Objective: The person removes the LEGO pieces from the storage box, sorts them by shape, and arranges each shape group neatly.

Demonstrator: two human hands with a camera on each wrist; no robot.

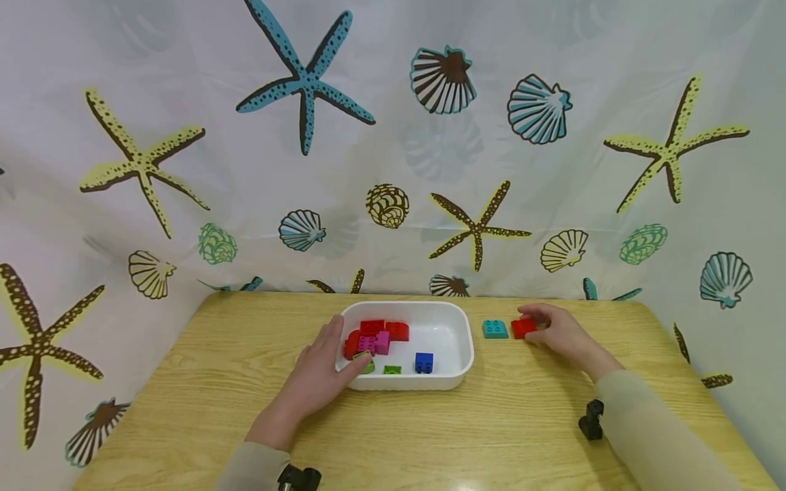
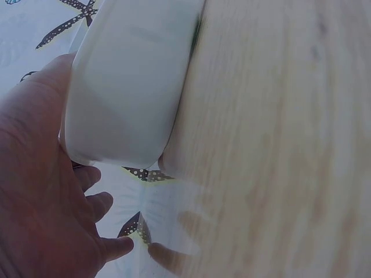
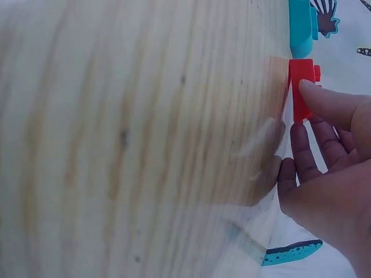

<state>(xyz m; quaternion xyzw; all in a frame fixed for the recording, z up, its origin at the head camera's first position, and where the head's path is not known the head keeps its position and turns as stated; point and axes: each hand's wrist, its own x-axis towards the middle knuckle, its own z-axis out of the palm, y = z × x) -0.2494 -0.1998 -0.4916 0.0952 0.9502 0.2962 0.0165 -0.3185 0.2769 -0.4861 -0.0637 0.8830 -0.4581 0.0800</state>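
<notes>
Touching the left end of the white tray (image 1: 408,383), the left hand (image 1: 314,376) is held fingers extended; coloured bricks (image 1: 382,342) are held inside the tray; right of it, beyond a teal brick (image 1: 495,329), a red brick (image 1: 522,329) is pinched by the right hand (image 1: 563,335)

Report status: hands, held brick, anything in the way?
Left hand touching white tray. Right hand pinching red brick. Teal brick between red brick and white tray, possible obstacle if sliding across.

a white cloth (image 1: 362,160) printed with starfish (image 1: 307,83) and seashells (image 1: 537,112) hangs behind and beside a wood-grained table (image 1: 460,429).
</notes>
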